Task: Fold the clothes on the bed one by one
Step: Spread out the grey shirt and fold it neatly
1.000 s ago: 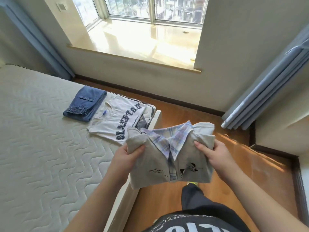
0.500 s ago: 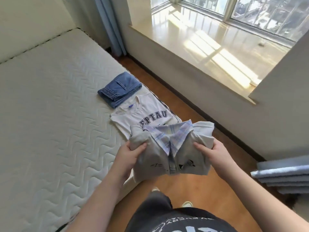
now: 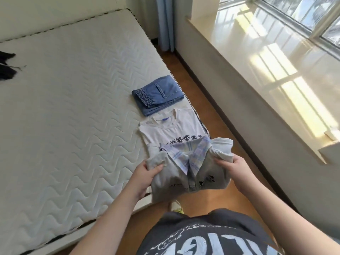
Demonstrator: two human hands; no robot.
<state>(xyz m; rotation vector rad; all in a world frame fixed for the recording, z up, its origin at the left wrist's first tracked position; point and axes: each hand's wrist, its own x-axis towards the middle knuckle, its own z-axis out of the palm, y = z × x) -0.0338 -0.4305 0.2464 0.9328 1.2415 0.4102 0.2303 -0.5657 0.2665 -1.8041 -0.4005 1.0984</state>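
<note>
Dark garment [image 3: 6, 66] at the far left edge on the quilted mattress [image 3: 64, 116], left hand [image 3: 145, 176] gripping the folded grey shirt [image 3: 191, 170] at lower centre, folded jeans [image 3: 158, 93] and white lettered tee [image 3: 173, 128] above it, right hand [image 3: 237, 170] clutching the shirt's other side, sunlit windowsill [image 3: 272, 67] upper right.

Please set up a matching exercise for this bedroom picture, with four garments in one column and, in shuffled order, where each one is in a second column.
Things:
1. grey top with plaid collar
2. white lettered T-shirt
3. folded blue jeans
4. dark garment

Places:
A. at the far left edge of the view, on the mattress
B. folded flat on the mattress, just beyond the hands
C. held off the bed between the left hand and the right hand
D. folded on the mattress edge, beyond the T-shirt

Pairs: 1-C, 2-B, 3-D, 4-A
</note>
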